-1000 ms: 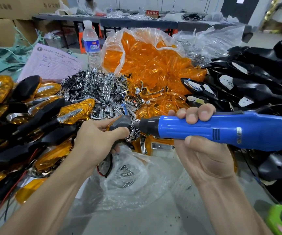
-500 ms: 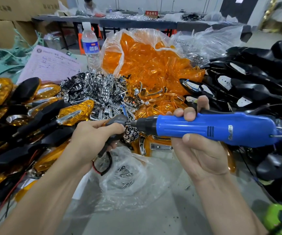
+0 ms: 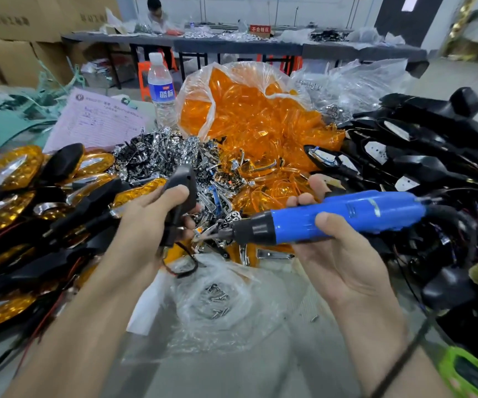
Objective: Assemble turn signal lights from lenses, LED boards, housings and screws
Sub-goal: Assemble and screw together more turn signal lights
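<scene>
My left hand [image 3: 148, 216] grips a black turn signal housing [image 3: 181, 191], back side up, with red and black wires hanging below it. My right hand [image 3: 338, 248] holds a blue electric screwdriver [image 3: 341, 216] level, its bit pointing left just short of the housing. Behind them lie a bag of orange lenses [image 3: 249, 116], a heap of chrome LED reflector parts [image 3: 163, 156] and a clear bag of screws [image 3: 217, 303] on the table in front.
Finished amber-and-black signals [image 3: 16, 202] are stacked at left. Black housings [image 3: 433, 156] pile up at right. A water bottle [image 3: 160, 87] and a pink form [image 3: 97, 122] stand behind. A green device [image 3: 467, 372] sits at bottom right. A person sits at a far table.
The left hand has lifted and tilted the housing away from the screwdriver bit. The screwdriver has dropped slightly, and its tip is no longer against the housing.
</scene>
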